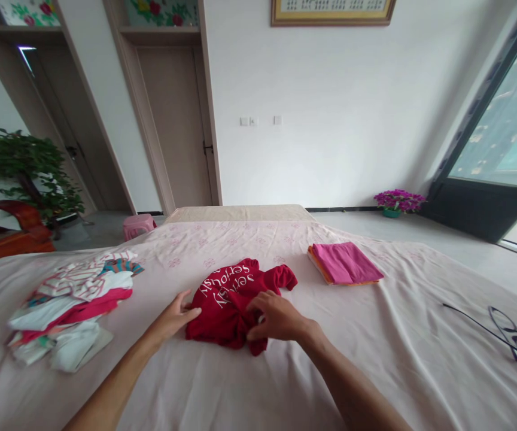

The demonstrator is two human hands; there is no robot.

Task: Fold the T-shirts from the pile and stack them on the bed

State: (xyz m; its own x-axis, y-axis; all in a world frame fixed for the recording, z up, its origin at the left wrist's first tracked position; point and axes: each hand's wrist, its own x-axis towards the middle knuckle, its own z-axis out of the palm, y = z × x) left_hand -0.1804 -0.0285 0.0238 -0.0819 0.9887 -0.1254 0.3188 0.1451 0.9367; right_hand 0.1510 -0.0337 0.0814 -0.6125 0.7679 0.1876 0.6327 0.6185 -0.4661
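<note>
One crumpled red T-shirt (225, 326), lower centre of the frame, should handle light and limp, best gripped at its sleeve (286, 277); left hand (176, 313) open at the shirt's left edge, right hand (279, 315) curled over it, grip indeterminable.

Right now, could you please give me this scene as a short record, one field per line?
Left hand: at the left edge of the red garment; grip unclear
Right hand: on the same garment, fingers curled
Garment state: crumpled, white-lettered
Left side: loose pile of mixed clothes
Right side: folded pink cloth over orange cloth
Far right: eyeglasses
Surface: pale sheet, wrinkled
</note>
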